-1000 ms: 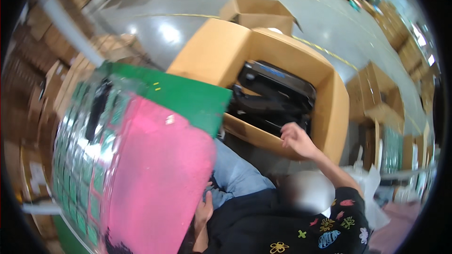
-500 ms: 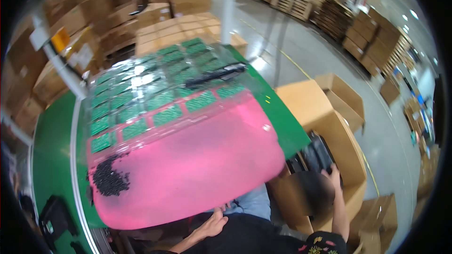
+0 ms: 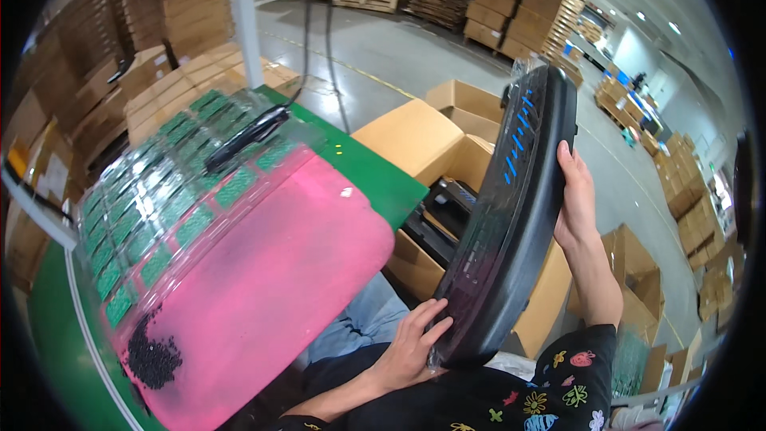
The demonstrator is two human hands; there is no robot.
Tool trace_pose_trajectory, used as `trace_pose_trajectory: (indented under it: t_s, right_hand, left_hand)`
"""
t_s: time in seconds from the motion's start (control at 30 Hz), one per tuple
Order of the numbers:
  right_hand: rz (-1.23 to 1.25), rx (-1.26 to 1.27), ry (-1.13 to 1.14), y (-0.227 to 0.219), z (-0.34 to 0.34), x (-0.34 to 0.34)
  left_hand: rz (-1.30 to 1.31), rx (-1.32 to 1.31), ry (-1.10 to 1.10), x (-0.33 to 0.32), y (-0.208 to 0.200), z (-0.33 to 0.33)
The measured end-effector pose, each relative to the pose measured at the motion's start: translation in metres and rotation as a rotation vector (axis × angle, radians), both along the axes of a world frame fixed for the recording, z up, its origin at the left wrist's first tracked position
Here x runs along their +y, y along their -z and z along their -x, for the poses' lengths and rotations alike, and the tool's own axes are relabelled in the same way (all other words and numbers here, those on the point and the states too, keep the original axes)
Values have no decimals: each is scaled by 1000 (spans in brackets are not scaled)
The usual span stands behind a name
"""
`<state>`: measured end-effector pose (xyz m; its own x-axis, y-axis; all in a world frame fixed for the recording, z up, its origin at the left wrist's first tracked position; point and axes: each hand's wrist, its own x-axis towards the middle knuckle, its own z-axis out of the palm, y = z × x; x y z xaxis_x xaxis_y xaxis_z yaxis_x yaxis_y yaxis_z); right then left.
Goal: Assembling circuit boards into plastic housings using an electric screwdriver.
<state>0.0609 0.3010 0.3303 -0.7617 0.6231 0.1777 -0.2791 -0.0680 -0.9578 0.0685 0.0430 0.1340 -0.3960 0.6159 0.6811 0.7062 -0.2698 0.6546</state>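
Observation:
A long black plastic housing (image 3: pixel 511 215) with a glossy face, blue marks along it and clear film at its edge is held up at a slant, right of the table. My right hand (image 3: pixel 576 195) grips its right long side, thumb on the edge. My left hand (image 3: pixel 411 343) holds its lower end, fingers on the glossy face. On the table to the left lies a pink mat (image 3: pixel 271 287) with a pile of small black screw-like pieces (image 3: pixel 152 355). Clear trays of green circuit boards (image 3: pixel 194 226) sit beyond, with a black stick-shaped tool (image 3: pixel 247 140) on top.
Behind the housing stands an open cardboard box (image 3: pixel 415 140) with more black plastic parts (image 3: pixel 447 207) in it. The green table's corner (image 3: pixel 411 191) juts toward that box. Cables (image 3: pixel 309 32) hang above the tool. Another open carton (image 3: pixel 634 271) stands at the right.
My right hand has lifted the black housing out of the cardboard box. My left hand has moved from my lap onto its lower end. The view has swung right.

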Motion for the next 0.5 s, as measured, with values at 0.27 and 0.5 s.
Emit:
trace_pose_trajectory:
  t_s: [0.27, 0.5]
  right_hand:
    - [-1861, 160, -636, -17, 69, -86]
    - [-2010, 591, -800, 52, 130, -153]
  left_hand:
    - [-621, -942, -379, -129, -53, 7]
    - [38, -1281, -596, -268, -83, 32]
